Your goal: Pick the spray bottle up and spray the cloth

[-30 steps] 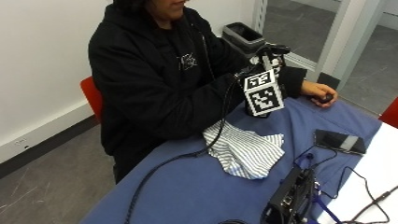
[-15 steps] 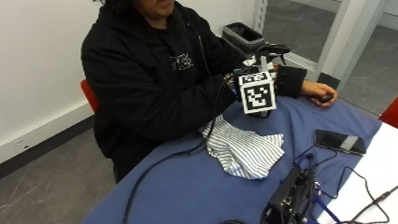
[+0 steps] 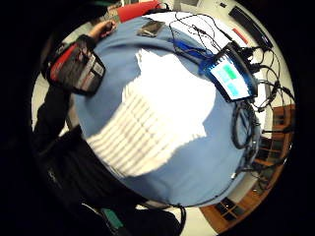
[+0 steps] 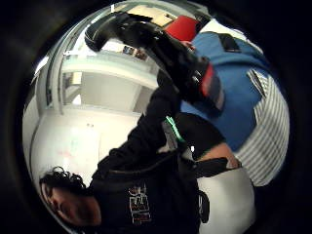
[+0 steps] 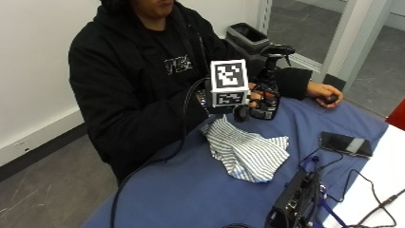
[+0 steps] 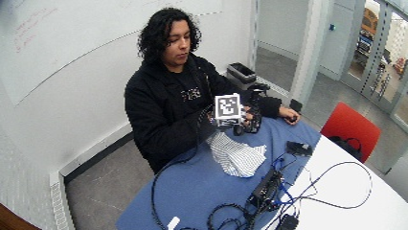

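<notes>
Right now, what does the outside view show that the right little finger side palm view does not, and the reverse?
Only the outside view shows the gloved right hand gripping the spray bottle and a black bin on the floor. Only the little finger side palm view shows the lit screen beside the cables. Both show the striped cloth on the blue table, the phone and the bare hand.

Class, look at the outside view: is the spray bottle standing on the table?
No. The right hand holds the spray bottle in the air above the blue table, beside the striped cloth.
</notes>
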A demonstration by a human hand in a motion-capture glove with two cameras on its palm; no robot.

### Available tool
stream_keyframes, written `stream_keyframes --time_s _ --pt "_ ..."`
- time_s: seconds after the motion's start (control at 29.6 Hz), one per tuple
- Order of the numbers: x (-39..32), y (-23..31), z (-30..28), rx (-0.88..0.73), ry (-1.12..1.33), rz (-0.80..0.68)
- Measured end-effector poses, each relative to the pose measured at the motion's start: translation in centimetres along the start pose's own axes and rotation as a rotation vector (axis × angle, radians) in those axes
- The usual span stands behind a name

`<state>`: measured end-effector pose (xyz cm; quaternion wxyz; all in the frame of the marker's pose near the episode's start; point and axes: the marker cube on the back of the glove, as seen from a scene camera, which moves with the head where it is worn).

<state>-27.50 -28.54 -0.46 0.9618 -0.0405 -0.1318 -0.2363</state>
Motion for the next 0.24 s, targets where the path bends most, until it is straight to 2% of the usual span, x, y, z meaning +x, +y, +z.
stream_keyframes --time_s 0.24 --pt "2.6 3.7 -0.1 0.008 0.143 0.045"
